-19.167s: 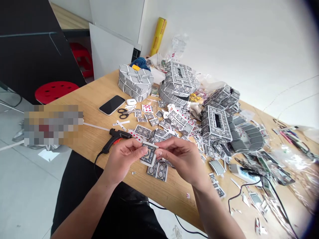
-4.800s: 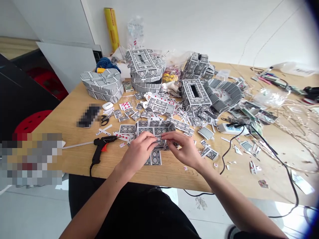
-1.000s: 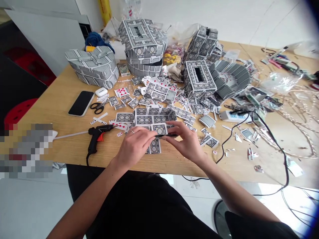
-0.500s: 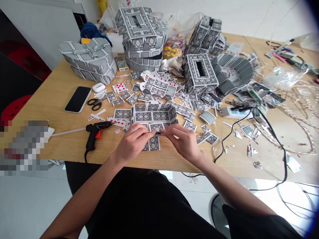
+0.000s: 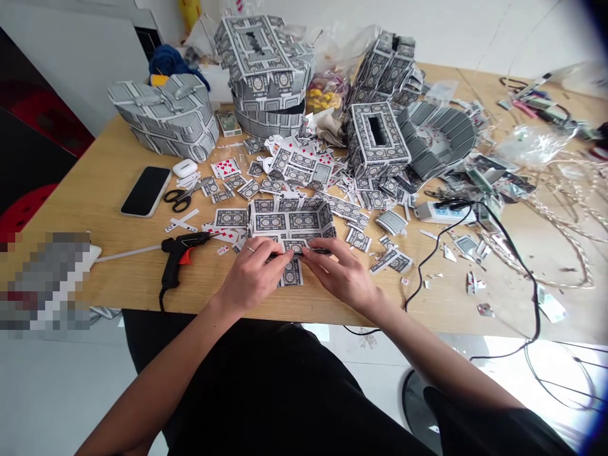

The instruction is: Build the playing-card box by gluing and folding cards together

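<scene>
A small open box made of grey patterned playing cards (image 5: pixel 292 220) sits on the table in front of me. At its near wall my left hand (image 5: pixel 256 269) pinches the card edge, fingers closed, with a ring on one finger. My right hand (image 5: pixel 339 269) grips the same edge a short way to the right, thumb and fingertips pressed together. A playing card (image 5: pixel 291 273) lies face down on the table beneath the hands, partly covered by them. The exact spot where the fingertips meet the box is partly hidden.
A black glue gun (image 5: pixel 178 263) lies left of my hands, near scissors (image 5: pixel 180 197) and a phone (image 5: pixel 146 191). Cut cards (image 5: pixel 297 166) are strewn beyond the box. Finished card boxes (image 5: pixel 380 136) stand behind. A black cable (image 5: pixel 418 278) runs from a power strip (image 5: pixel 445 214).
Both hands stay at the box's near wall, with the right fingertips slightly shifted along it. The whole view has moved a little, so things appear slightly further left.
</scene>
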`<state>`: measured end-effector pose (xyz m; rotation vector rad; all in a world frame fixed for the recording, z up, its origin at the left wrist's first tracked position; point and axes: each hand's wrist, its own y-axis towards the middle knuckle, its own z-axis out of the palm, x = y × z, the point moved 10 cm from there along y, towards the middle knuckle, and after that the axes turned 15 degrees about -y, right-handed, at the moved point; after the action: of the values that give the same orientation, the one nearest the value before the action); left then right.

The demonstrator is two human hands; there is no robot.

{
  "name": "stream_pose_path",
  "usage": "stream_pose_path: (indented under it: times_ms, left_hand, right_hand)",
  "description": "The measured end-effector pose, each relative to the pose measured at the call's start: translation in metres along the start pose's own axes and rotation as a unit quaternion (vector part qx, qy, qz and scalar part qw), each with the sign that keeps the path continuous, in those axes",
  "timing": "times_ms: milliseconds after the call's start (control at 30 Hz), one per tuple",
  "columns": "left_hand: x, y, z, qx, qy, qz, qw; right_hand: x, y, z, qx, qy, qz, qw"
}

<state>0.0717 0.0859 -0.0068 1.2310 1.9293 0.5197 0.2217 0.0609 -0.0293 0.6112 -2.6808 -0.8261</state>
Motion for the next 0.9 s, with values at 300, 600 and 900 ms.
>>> stream_pose_path:
  times_ms: [300, 600, 900]
  left_hand:
    - [0.0, -0.007, 0.004, 0.019, 0.052, -0.014, 0.998]
    - [-0.008, -0.011, 0.012, 0.009, 0.064, -0.005, 0.998]
    - [-0.008, -0.007, 0.01, 0.006, 0.073, -0.017, 0.997]
  right_hand:
    - [0.004, 0.0, 0.006, 0.019, -0.022, -0.009, 1.0]
    - [0.013, -0.003, 0.005, -0.002, -0.009, -0.027, 1.0]
    - [0.013, 0.005, 0.006, 0.033, -0.033, -0.01, 0.999]
